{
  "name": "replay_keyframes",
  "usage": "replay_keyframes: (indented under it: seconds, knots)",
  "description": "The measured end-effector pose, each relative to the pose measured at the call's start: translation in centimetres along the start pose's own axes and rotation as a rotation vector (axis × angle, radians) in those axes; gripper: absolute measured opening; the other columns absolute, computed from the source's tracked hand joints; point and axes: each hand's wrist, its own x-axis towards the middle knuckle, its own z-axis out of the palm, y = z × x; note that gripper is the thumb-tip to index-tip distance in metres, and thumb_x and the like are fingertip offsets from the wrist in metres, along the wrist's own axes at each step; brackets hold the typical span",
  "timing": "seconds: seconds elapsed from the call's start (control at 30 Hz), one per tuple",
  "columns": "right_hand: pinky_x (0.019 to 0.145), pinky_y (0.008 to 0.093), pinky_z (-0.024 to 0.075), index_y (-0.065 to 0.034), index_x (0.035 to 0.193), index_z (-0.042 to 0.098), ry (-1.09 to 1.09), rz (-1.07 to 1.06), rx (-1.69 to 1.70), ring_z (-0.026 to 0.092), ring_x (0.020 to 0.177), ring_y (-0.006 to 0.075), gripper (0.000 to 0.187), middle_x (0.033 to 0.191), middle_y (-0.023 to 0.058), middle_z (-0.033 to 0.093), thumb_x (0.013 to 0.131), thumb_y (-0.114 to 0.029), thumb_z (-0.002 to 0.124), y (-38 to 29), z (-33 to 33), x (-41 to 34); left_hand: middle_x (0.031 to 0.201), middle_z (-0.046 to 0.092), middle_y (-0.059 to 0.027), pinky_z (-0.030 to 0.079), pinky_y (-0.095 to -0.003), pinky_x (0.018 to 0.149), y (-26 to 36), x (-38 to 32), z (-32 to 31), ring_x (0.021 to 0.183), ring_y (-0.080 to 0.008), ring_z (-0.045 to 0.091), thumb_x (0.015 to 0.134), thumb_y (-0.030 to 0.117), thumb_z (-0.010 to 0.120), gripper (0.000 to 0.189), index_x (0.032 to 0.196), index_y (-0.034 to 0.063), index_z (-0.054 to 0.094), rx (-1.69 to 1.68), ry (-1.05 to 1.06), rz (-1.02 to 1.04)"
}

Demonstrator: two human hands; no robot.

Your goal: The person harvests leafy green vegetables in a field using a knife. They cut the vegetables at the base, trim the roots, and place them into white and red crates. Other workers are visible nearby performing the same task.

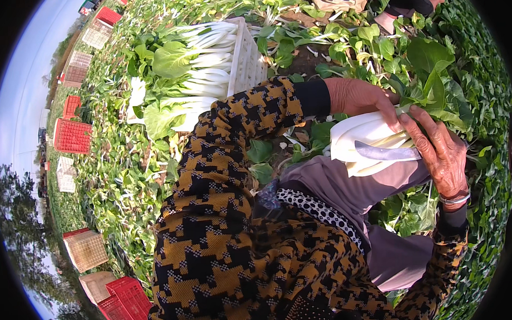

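Note:
My left hand point(366, 99) grips a bunch of bok choy point(356, 133) near the middle, where the white stalks meet the leaves. The cut stalk end points to the left and the green leaves point(433, 75) spread to the upper right. My right hand point(444, 157) holds a knife with a curved metal blade point(387, 152); its handle is hidden by the hand. The blade lies across the stalks, and the right fingertips touch the bunch. Both hands are above my knee, in grey-purple trousers point(324, 178).
A white plastic crate point(248, 54) packed with bok choy stands at the upper middle. Leafy plants point(414, 209) and cut leaves cover the ground. Another person's leg point(407, 2) is at the top right. Red crates point(73, 134) and pale crates point(85, 250) line the left.

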Motion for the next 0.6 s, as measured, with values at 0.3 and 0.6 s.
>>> replay_keyframes:
  seconds: [0.3, 0.6]
  knots:
    - [0.062, 0.0313, 0.0543, -0.0225, 0.123, 0.053, 0.096, 0.087, 0.188, 0.061, 0.082, 0.0217, 0.060, 0.117, 0.0027, 0.051, 0.066, -0.016, 0.070, 0.7, 1.1, 1.2, 0.093, 0.065, -0.0105, 0.052, -0.0273, 0.070, 1.8, -13.7, 0.8, 0.080, -0.0144, 0.062, 0.067, 0.012, 0.077, 0.045, 0.104, -0.0035, 0.058, 0.366, 0.582, 0.051]
    - [0.084, 0.0293, 0.0461, -0.0084, 0.121, 0.054, 0.290, 0.462, 0.317, 0.055, 0.098, 0.0192, 0.056, 0.114, 0.0074, 0.056, 0.068, -0.008, 0.074, 7.6, 6.5, 0.0, 0.104, 0.066, -0.0073, 0.048, -0.0325, 0.082, 4.3, -42.2, -2.3, 0.091, -0.0187, 0.062, 0.082, 0.025, 0.066, 0.028, 0.104, 0.0091, 0.067, 0.975, 1.630, 0.313]
